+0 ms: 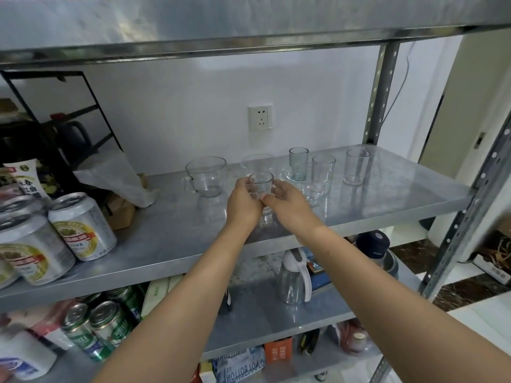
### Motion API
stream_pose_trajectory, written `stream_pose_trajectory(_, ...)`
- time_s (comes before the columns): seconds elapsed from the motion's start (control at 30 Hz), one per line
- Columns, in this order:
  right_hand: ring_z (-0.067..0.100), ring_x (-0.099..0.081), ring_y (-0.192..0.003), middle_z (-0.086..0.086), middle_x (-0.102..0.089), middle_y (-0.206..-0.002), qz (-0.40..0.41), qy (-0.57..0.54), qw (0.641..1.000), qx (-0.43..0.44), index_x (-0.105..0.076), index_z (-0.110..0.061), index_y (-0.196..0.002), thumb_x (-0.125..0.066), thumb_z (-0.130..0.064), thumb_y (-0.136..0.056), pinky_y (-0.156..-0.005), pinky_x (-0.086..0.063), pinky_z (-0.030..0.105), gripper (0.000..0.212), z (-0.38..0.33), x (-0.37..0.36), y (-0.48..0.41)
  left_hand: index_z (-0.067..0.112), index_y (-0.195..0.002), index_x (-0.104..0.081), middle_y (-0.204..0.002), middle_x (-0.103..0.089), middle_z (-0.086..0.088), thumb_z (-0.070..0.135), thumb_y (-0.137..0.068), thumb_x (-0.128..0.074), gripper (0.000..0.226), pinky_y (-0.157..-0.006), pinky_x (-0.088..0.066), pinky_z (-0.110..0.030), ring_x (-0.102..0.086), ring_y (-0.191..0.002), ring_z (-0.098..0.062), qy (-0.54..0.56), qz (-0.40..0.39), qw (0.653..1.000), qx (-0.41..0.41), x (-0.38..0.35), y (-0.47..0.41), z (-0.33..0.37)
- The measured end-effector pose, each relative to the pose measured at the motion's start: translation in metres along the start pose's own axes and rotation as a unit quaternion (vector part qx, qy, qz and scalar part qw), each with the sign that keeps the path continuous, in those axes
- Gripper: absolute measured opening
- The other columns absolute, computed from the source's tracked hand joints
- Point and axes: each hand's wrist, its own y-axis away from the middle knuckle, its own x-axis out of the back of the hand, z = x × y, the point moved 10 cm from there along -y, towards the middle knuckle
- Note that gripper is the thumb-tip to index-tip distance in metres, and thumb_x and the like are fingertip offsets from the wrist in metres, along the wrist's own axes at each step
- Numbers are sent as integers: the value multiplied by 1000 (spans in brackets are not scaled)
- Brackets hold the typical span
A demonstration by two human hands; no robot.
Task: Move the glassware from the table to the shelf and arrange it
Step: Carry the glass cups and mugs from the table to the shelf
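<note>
A small glass is gripped between the left hand and right hand above the metal shelf. Other glassware is lined up just behind it.

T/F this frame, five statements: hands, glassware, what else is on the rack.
1. Both hands hold one small glass. True: the left hand and right hand grip the small glass from either side.
2. The handled mug stands right of the held glass. False: the handled mug stands to its left.
3. Beer cans share the middle shelf with the glassware. True: the beer cans stand at the left end of the middle shelf.
4. A plug sits in the wall socket. False: the wall socket has nothing plugged in.
5. A clear pitcher stands on the shelf below. True: the pitcher stands upright there.
</note>
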Motion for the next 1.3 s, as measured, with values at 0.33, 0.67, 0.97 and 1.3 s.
stream_pose_trajectory(0.33, 20, -51, -128, 7, -49, -144, 32, -14, 999, 17, -40, -16, -146, -69, -25, -90, -106, -42, 35, 64, -26, 30, 7, 18, -128, -51, -130, -53, -2, 8, -83, -71, 50, -91, -45, -21, -54, -112, -14, 75, 59, 993, -71, 34, 9, 36)
stream_pose_trajectory(0.67, 19, -61, -115, 6, -60, -127, 160, -48, 984, 69, -52, -16, -135, -71, -22, -87, -101, -50, 42, 52, -48, 155, 42, 21, -106, -57, -98, -64, 6, -2, -89, -58, 29, -78, -48, -13, -61, -86, -1, 215, -64, 967, -123, -49, 40, 132)
stream_pose_trajectory(0.97, 16, -62, -109, 3, -61, -122, 340, -24, 939, 39, -52, -16, -135, -71, -19, -88, -93, -55, 37, 51, -13, 310, 149, 17, -113, -59, -107, -66, 1, 3, -90, -60, 26, -91, -53, -32, -62, -97, -10, 247, -298, 917, -101, -218, 124, 189)
stream_pose_trajectory(1.3, 16, -65, -103, 4, -65, -115, 527, -11, 849, -18, -56, -15, -131, -72, -18, -87, -88, -57, 36, 47, 20, 395, 314, 17, -108, -62, -102, -68, 0, 3, -91, -59, 22, -74, -55, -21, -64, -92, -11, 275, -480, 827, -102, -327, 265, 228)
